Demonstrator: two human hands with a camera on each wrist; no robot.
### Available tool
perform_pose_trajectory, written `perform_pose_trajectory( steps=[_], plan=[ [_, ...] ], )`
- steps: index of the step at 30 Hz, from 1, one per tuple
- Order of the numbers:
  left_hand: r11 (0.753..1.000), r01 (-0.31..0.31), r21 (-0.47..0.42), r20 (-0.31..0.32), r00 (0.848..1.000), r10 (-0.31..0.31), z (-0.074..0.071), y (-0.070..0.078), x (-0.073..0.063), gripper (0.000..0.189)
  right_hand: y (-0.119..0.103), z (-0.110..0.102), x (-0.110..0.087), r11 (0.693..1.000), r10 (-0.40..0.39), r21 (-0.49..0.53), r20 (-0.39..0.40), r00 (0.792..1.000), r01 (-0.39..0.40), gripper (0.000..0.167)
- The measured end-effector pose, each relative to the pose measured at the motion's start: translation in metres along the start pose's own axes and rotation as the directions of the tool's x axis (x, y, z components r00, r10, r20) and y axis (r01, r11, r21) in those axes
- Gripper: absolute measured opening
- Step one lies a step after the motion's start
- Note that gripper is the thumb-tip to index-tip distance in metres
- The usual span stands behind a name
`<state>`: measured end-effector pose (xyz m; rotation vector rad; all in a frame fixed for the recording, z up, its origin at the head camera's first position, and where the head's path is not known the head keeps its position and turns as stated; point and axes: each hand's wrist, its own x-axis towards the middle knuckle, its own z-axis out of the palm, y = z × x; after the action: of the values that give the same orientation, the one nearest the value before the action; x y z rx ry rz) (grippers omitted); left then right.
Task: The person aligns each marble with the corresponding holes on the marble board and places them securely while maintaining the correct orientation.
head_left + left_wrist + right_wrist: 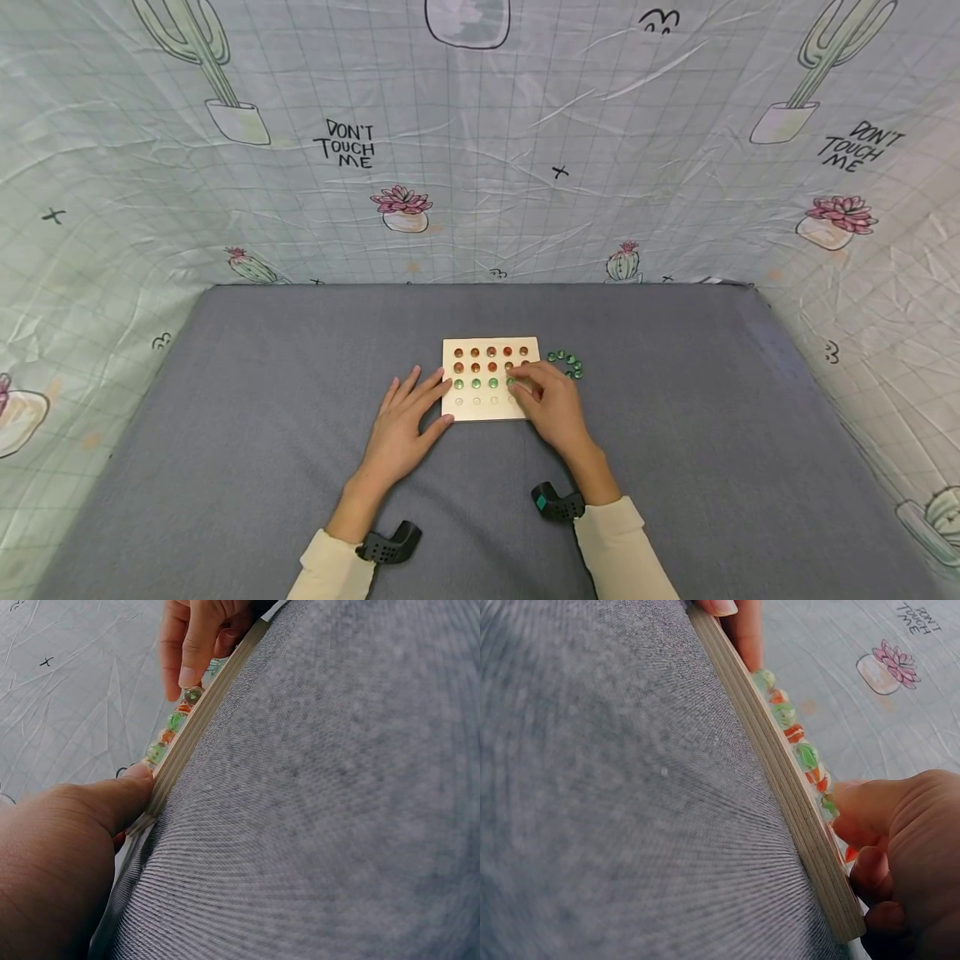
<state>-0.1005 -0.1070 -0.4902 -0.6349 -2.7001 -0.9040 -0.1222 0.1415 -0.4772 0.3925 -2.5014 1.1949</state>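
A pale wooden board (486, 412) with rows of round hollows lies on the grey cloth. Amber-orange marbles (491, 352) fill its two far rows, and green marbles (476, 383) sit in the third row; the nearest row shows bare hollows. My left hand (401, 429) rests along the board's left side, fingers spread and fairly straight, thumb at the near corner. Over the right part of the board, my right hand (555, 408) pinches a green marble (829, 802) between thumb and forefinger, at the fourth hollow of the green row. That hand hides the board's right end.
Several loose green marbles (561, 354) lie in a curved line just right of the board. Grey cloth (300, 375) covers the table, and a printed cactus curtain (480, 167) rises behind and at both sides. A black band (390, 543) is on each wrist.
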Motion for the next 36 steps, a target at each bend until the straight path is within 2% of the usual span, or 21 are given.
perform_pose_trajectory(
  steps=[14,23,36],
  plan=[
    [1.0,0.011,0.003,0.002,1.0,-0.011,-0.001,0.003,0.0,0.053,0.002,-0.014,0.001,0.999,-0.039,0.002,-0.095,0.995,0.039,0.018],
    [1.0,0.017,0.012,0.006,1.0,-0.017,-0.001,0.004,-0.001,0.053,0.004,-0.031,0.0,1.0,-0.014,0.02,-0.108,0.994,0.016,0.021],
    [1.0,0.019,0.02,0.002,1.0,-0.019,0.001,0.005,-0.004,0.054,0.022,-0.06,-0.006,0.998,0.05,0.03,-0.178,0.983,-0.046,0.018]
  ],
)
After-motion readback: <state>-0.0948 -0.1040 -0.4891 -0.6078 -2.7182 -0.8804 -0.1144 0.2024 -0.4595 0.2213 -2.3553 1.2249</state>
